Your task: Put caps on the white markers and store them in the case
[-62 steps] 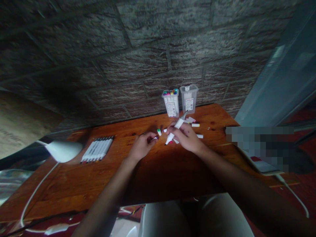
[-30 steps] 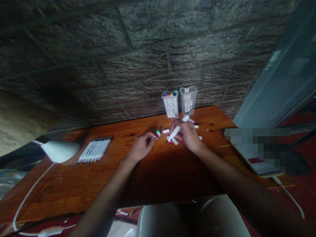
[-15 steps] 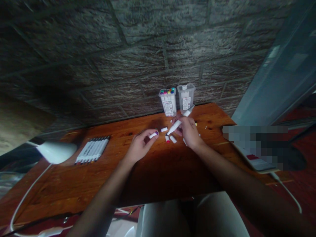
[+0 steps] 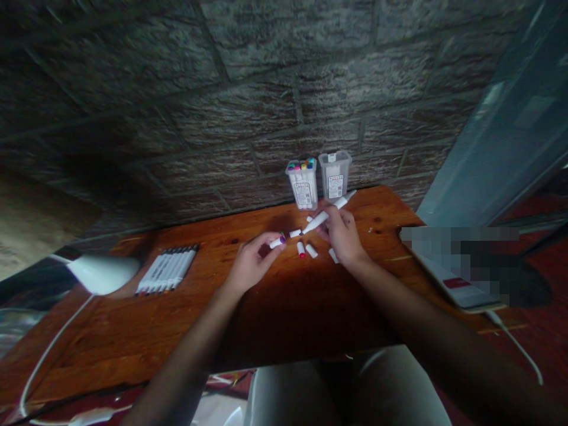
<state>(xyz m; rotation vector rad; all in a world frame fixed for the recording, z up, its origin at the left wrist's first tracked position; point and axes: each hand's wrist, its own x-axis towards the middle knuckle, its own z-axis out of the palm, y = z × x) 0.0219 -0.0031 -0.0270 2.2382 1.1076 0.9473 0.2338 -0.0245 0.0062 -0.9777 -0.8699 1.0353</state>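
Note:
Between the thumb and fingers of my left hand is a white marker cap with a purple end. My right hand is closed around an uncapped white marker, held slanted with its dark tip pointing down and left. The tip is beside a loose white cap on the table; whether they touch I cannot tell. Nearer me lie a red-ended cap and a plain white cap. Another white cap rests just under my right wrist.
A clear box full of markers and a second clear box stand against the brick wall. A row of white markers lies on the wooden table at left, near a white lamp. A flat device with a cable sits at right.
My right hand has swung the marker's tip up and away from the red-ended cap to the cap lying farther back. My left hand has stayed almost still with the purple-ended cap.

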